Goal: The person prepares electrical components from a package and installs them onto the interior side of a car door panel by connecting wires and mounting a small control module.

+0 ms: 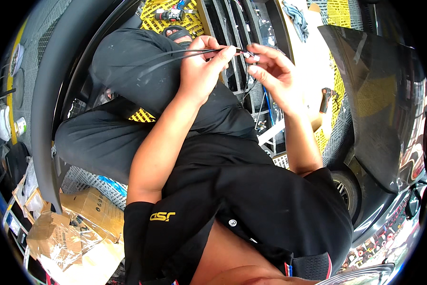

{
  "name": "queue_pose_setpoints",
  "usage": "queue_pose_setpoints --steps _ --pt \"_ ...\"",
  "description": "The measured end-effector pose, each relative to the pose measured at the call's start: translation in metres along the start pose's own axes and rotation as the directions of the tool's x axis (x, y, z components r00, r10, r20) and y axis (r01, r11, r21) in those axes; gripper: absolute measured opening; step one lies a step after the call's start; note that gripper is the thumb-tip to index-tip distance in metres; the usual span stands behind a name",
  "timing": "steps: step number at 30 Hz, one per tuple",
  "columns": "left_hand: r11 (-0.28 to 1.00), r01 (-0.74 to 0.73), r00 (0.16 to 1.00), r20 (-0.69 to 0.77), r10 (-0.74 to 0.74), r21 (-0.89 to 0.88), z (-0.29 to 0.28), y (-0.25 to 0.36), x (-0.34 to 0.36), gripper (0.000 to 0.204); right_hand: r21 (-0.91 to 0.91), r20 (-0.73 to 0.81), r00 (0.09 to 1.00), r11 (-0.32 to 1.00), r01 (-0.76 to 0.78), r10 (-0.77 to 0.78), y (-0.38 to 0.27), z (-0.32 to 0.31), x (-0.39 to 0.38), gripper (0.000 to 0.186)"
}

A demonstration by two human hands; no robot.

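Note:
My left hand (203,71) pinches thin black cables (170,56) in front of my bent knees, between thumb and index finger. Their loose lengths trail left over my dark trouser leg. Just right of it, my right hand (277,80) has its fingers curled around the cable end, where small pale pieces (245,54) show; what exactly they grip is too small to make out. Beneath both hands lies a long black compartmented tray (231,19) with wires and small parts in it.
A drill-like tool (325,99) lies on the right, another tool (170,15) at the top on yellow mats (149,8). A blue-grey rag (296,21) rests top right. Dark car panels (365,95) and a wheel (344,190) are right; cardboard boxes (90,213) sit lower left.

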State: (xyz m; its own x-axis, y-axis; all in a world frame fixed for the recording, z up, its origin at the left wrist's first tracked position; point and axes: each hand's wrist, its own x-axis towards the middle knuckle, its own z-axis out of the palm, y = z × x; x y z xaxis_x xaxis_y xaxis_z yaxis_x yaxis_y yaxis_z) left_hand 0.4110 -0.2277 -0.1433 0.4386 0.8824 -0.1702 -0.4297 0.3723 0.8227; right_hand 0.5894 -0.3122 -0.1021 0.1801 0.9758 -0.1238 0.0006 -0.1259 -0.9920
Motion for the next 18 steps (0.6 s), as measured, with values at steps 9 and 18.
queue_pose_setpoints --steps 9,18 --pt "0.937 0.277 0.95 0.206 -0.234 -0.214 -0.003 0.008 0.001 0.027 -0.07 -0.188 0.968 0.985 0.158 -0.169 -0.029 0.008 0.011 0.016" --pt "0.794 0.41 0.909 0.277 -0.312 -0.449 -0.008 0.018 -0.001 0.036 0.187 -0.682 0.621 0.729 0.658 -0.386 -0.095 -0.1 0.03 0.025"
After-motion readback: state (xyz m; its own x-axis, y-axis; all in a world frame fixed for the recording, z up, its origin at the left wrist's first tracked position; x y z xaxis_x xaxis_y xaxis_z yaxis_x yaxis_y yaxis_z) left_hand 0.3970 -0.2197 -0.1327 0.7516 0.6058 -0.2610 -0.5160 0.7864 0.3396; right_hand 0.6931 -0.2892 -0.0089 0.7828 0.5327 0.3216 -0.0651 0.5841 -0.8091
